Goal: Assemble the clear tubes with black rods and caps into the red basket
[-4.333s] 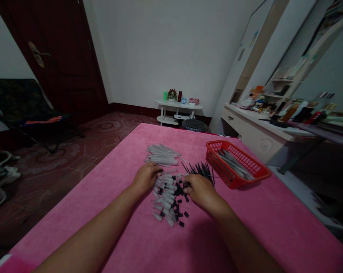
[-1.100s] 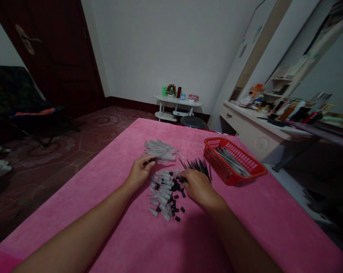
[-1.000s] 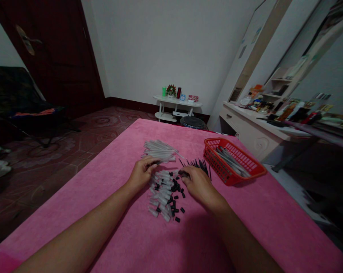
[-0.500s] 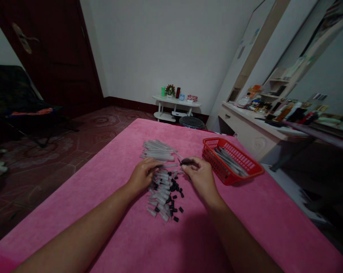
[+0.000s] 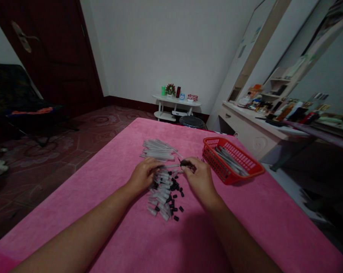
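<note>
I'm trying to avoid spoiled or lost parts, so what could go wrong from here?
Two risks, as I judge it. The right hand holds a thin dark piece at or near the end of the pale tube in the left hand; a slip could drop either. Below, small black pieces lie loose beside and among pale pieces, so a brushing hand might scatter them.

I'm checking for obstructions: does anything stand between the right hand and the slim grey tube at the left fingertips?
Nothing visible does. The slim grey tube runs from the left hand toward the small black piece in the right hand; the loose translucent caps lie nearer the wearer.
</note>
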{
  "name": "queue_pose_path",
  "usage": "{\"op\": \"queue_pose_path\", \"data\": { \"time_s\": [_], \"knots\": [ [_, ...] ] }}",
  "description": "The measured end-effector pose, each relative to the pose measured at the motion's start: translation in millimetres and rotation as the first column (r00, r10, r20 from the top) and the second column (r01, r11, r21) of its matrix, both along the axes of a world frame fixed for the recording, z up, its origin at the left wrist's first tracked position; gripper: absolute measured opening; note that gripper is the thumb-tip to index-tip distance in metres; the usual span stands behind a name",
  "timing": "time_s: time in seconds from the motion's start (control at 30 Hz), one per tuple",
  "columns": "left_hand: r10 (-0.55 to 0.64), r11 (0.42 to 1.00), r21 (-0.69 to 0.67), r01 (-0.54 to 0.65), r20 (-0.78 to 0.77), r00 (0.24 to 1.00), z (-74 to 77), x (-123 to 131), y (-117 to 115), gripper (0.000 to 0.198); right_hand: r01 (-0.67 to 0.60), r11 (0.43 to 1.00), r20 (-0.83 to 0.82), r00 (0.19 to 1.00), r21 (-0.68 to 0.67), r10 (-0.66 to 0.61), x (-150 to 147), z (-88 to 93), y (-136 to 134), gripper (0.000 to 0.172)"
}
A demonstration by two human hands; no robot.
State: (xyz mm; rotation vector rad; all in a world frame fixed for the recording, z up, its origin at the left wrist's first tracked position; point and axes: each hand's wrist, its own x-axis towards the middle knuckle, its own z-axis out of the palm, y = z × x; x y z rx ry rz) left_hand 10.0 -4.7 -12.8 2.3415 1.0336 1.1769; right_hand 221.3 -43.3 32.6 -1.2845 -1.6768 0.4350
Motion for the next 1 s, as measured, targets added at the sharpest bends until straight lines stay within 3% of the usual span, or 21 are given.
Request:
{"op": "queue_pose_path", "data": {
  "time_s": [0.27,0.5,0.77,1.0],
  "knots": [
    [-0.019,1.000,-0.005,0.019,-0.013,1.000,-2.1,0,0,0.027,0.001,1.000,0.074,0.997,0.021,-0.003,2,2.6,-1,0.014],
    [-0.017,1.000,0.002,0.017,-0.015,1.000,2.7,1,-3,0.031,-0.003,0.999,0.013,1.000,-0.040,0.003,-1,-0.2,0,0.013],
    [0.010,1.000,0.020,-0.010,-0.018,1.000,10.2,4,-10,0.029,0.059,0.997,0.167,0.985,-0.059,-0.048,-1,4.9,-2,0.017],
    [-0.018,0.998,-0.053,0.018,0.012,1.000,8.4,6,-9,0.021,-0.016,0.999,0.210,0.977,-0.052,0.026,1,6.8,-3,0.016]
  ]
}}
